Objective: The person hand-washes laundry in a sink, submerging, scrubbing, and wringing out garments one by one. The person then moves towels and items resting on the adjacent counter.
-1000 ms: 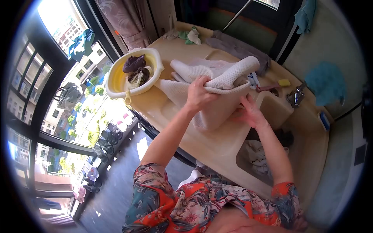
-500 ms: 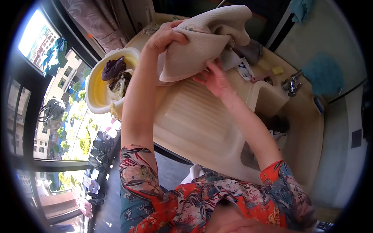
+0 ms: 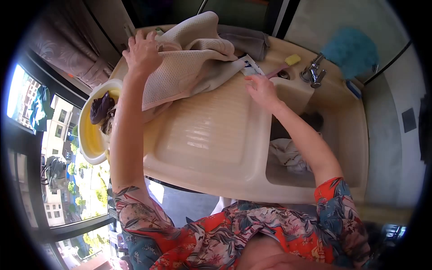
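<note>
A pale textured cloth [image 3: 180,74] lies bunched at the back left of the beige washboard counter [image 3: 202,139]. My left hand [image 3: 143,53] rests at the cloth's left edge with its fingers spread. Near the right end of the cloth is my right hand [image 3: 262,91], its fingers apart and nothing held in them. Just behind that hand lie a white packet with blue print [image 3: 252,66] and a pink-handled brush [image 3: 276,69] with yellow bristles.
A yellow and white basin [image 3: 92,139] with dark items stands at the left. The sink [image 3: 351,157] at the right holds wet cloths [image 3: 290,155] below a metal tap [image 3: 313,72]. A grey folded cloth [image 3: 243,41] lies at the back.
The pale cloth has come down from the raised hands onto the back left of the counter. My left hand has opened and moved left. The view has shifted rightward.
</note>
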`<state>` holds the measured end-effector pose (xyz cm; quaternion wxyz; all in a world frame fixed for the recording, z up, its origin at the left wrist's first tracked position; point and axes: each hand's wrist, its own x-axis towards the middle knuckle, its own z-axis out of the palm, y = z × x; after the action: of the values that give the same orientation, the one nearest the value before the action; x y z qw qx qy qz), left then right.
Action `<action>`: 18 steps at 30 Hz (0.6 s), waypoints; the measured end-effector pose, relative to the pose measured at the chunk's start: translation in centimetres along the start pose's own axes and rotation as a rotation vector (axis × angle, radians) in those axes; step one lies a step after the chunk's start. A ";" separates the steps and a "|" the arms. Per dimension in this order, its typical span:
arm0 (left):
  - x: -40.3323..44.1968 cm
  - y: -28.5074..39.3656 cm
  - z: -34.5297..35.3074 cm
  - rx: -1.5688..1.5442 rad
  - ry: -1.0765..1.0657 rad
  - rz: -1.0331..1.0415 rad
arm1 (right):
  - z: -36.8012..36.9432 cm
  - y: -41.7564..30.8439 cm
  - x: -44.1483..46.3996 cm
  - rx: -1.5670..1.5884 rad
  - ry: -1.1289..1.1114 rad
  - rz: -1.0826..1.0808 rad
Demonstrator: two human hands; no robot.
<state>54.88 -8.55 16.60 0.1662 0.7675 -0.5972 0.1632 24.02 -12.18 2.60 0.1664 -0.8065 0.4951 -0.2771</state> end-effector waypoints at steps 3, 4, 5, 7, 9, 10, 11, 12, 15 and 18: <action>-5.4 5.6 -1.7 -0.003 0.100 0.452 | -0.7 1.6 1.6 -0.266 0.055 0.034; -6.1 5.6 -0.5 0.034 0.054 0.457 | -0.4 2.1 2.0 -0.327 0.045 0.042; -6.6 5.5 1.3 0.073 0.017 0.457 | -0.3 2.4 2.6 -0.389 0.039 0.042; -5.9 4.9 2.2 0.128 -0.044 0.356 | 0.3 3.0 3.8 -0.425 -0.010 0.101; -3.9 3.1 2.8 0.054 -0.042 0.204 | 0.8 3.1 4.8 -0.416 -0.078 0.171; -2.8 1.9 3.3 0.017 -0.043 0.127 | 0.7 2.9 5.5 -0.391 -0.115 0.209; -1.8 0.8 3.9 -0.003 -0.076 0.044 | 0.7 3.0 5.9 -0.366 -0.152 0.246; -0.8 -0.5 4.5 -0.023 -0.109 -0.038 | 0.8 3.1 6.1 -0.353 -0.135 0.242; 1.6 -5.2 8.8 -0.098 -0.105 -0.191 | 1.0 3.5 6.2 -0.340 -0.084 0.198; 1.8 -5.3 9.8 -0.079 -0.101 -0.252 | 1.5 3.4 5.8 -0.317 -0.020 0.094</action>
<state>60.99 -13.24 8.31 0.1852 0.8366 -0.5095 0.0783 24.56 -18.92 1.20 0.0547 -0.8013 0.5681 -0.1791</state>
